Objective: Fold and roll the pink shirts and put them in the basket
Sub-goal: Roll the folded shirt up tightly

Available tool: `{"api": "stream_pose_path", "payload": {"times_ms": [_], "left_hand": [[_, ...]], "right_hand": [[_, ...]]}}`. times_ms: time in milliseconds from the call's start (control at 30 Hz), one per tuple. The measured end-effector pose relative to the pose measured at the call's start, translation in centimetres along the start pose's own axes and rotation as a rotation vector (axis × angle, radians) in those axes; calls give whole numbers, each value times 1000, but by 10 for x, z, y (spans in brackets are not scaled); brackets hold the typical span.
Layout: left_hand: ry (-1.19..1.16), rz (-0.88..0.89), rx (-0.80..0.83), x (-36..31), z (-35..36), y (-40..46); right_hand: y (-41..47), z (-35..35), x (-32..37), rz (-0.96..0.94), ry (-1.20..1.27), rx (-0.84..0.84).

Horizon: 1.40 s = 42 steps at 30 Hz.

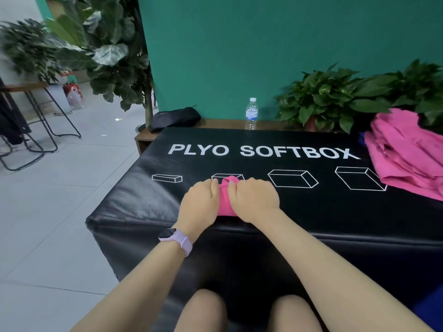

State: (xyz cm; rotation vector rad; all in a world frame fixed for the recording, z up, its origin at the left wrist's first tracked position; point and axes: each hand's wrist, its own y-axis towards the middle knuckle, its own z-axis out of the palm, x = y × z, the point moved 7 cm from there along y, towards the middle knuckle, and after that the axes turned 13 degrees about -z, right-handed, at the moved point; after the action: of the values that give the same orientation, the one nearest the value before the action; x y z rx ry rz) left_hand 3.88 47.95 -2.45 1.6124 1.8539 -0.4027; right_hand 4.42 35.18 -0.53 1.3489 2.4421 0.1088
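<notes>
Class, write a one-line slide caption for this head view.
Both hands, left and right, grip a rolled pink shirt on the black padded box.

- My lilac smartwatch [176, 240] sits on my wrist.
- A black foam plyo box [263, 212] printed "PLYO SOFTBOX" stands before me.
- Behind it, on a wooden ledge [225, 122]: a water bottle [251, 113], a black pouch [174, 119] and leafy potted plants [335, 97].
- Metal-legged stools [36, 130] stand on the tiled floor [60, 212].

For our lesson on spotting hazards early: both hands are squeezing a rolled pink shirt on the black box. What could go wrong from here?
1. The rolled shirt is held only by the left hand and right hand; letting go may let it unroll.
2. No basket is in view, so carrying it there could loosen it.
3. The pile of pink shirts sits at the black box's right edge and might slide off.
</notes>
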Motion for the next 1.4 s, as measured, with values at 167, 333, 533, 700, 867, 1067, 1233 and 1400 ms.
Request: {"api": "stream_pose_path", "payload": {"times_ms": [167,333,533,700,867,1067,1233,1400], "left_hand": [[-25,119,-118,0,-5,-17],[107,113,-96,-8,-6,0],[496,219,60,-19,7,22],[762,396,-149,-31,5,16],[732,457,-137,-28,20,24],[754,421,-117,-36,28,58],[746,372,14,-39,37,91],[658,475,-255,-47,33,72]], "right_hand": [[13,12,-16,144,231,82],[7,1,-9,142,46,-6],[-24,-4,1,194,-22,-422],[13,3,-16,16,-108,-128],[39,19,-36,6,9,50],[8,13,-25,159,49,-331],[20,22,-35,243,35,-268],[62,38,-71,222,179,-83]]}}
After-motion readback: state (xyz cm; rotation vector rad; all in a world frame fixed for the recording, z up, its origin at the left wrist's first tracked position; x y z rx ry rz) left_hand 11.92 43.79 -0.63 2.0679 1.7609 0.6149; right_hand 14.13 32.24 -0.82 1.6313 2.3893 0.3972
